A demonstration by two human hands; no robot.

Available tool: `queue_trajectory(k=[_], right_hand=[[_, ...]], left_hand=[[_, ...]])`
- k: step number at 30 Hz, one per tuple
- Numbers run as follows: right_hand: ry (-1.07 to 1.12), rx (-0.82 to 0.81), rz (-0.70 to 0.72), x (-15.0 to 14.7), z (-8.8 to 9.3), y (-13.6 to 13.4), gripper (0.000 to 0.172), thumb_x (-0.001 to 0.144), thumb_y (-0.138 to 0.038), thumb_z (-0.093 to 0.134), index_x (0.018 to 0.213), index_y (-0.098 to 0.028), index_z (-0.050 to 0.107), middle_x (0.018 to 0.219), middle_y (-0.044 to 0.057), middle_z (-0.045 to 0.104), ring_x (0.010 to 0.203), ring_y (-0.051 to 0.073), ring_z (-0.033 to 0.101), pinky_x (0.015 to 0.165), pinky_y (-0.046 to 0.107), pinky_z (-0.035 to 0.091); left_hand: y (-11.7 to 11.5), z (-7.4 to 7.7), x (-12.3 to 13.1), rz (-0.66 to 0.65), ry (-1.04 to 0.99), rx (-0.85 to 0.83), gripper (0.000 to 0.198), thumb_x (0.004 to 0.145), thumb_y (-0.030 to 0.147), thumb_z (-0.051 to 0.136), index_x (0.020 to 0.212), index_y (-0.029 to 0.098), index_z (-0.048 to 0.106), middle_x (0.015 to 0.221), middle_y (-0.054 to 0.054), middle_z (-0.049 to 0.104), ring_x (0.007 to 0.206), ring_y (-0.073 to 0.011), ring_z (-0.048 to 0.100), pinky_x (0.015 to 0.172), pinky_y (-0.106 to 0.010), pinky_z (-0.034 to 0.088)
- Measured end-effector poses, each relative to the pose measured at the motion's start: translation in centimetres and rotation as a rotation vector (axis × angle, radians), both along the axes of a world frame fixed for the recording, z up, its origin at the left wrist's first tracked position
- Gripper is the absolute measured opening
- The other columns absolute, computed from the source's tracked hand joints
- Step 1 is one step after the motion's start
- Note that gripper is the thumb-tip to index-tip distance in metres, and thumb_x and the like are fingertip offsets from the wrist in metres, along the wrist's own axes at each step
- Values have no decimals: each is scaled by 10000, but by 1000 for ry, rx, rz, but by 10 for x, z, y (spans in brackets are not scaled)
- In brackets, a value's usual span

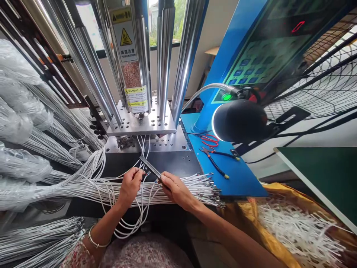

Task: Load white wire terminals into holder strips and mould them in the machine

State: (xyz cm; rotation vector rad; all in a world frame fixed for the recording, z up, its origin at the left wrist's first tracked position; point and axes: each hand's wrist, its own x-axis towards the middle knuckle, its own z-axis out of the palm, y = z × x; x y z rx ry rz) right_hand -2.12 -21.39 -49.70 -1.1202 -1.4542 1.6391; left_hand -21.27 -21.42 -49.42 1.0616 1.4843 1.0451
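Note:
My right hand is closed round the near end of a thin dark metal bar that slants up and to the left. My left hand pinches a white wire end against the bar's left side. Several white wires loop down from the bar over the bench edge. A thick bundle of white wires with metal terminals lies across the dark bench under both hands.
A vertical moulding press with chrome columns and a steel plate stands just behind. Red scissors and cutters lie on the blue surface at right. A black lamp hangs there. Bagged wire bundles fill the left.

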Motion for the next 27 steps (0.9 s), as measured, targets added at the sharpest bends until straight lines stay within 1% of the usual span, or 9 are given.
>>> queue_trajectory(k=[3, 6, 10, 14, 18, 22, 24, 26, 27], right_hand=[[7, -16, 9, -1, 0, -1, 336, 933, -464, 406, 721, -204, 423, 568, -59, 336, 503, 94, 298, 470, 224, 244], [-14, 4, 14, -1, 0, -1, 331, 932, -458, 410, 723, -201, 430, 579, -54, 349, 519, 97, 309, 482, 226, 252], [-45, 48, 27, -1, -1, 1, 333, 939, -445, 392, 714, -203, 428, 592, -44, 363, 540, 107, 334, 501, 236, 267], [-108, 107, 64, -1, -2, 0, 335, 969, -434, 333, 745, -205, 432, 605, -39, 382, 552, 116, 359, 516, 244, 271], [-197, 191, 101, 0, 0, -3, 320, 989, -427, 302, 779, -210, 409, 622, -42, 406, 571, 122, 369, 537, 243, 278], [-248, 228, 111, 0, 2, -5, 314, 987, -414, 301, 766, -210, 391, 642, -40, 410, 594, 125, 373, 550, 242, 278], [-234, 198, 85, 0, 2, -4, 319, 982, -396, 305, 738, -207, 386, 646, -38, 405, 598, 123, 372, 558, 242, 292], [-228, 150, 57, 4, 1, -1, 320, 976, -370, 293, 721, -205, 392, 638, -38, 391, 588, 122, 367, 554, 242, 301], [-261, 141, 47, 8, 1, 1, 319, 973, -352, 283, 713, -205, 395, 632, -36, 388, 584, 124, 367, 550, 244, 301]], left_hand=[[-2, 2, 5, -52, -118, -49, 338, 832, 494, 605, 772, 162, 584, 555, 73, 395, 437, -46, 312, 387, -147, 254], [-3, 3, 6, -42, -142, -60, 357, 823, 497, 632, 740, 156, 565, 576, 68, 405, 453, -41, 320, 389, -134, 260], [-3, 2, 5, -8, -206, -82, 361, 803, 493, 665, 769, 142, 589, 600, 62, 427, 459, -32, 339, 390, -125, 260], [-1, 5, 2, -4, -273, -87, 341, 795, 460, 686, 771, 131, 602, 586, 61, 433, 445, -26, 327, 384, -127, 234], [1, 8, 0, -34, -221, -53, 325, 799, 432, 682, 725, 130, 590, 511, 74, 402, 408, -25, 293, 376, -141, 213], [0, 6, 0, -61, -173, -67, 321, 811, 444, 658, 731, 145, 577, 516, 74, 423, 391, -30, 307, 371, -148, 206], [1, 5, -1, -114, -102, -67, 339, 822, 480, 630, 746, 152, 590, 542, 56, 472, 412, -51, 376, 378, -157, 256], [8, 6, -5, -190, 40, -19, 368, 822, 514, 617, 752, 153, 620, 580, 21, 545, 479, -88, 482, 417, -176, 341], [14, 8, -9, -208, 118, 20, 382, 814, 529, 619, 759, 152, 638, 604, 2, 581, 522, -109, 528, 443, -189, 379]])
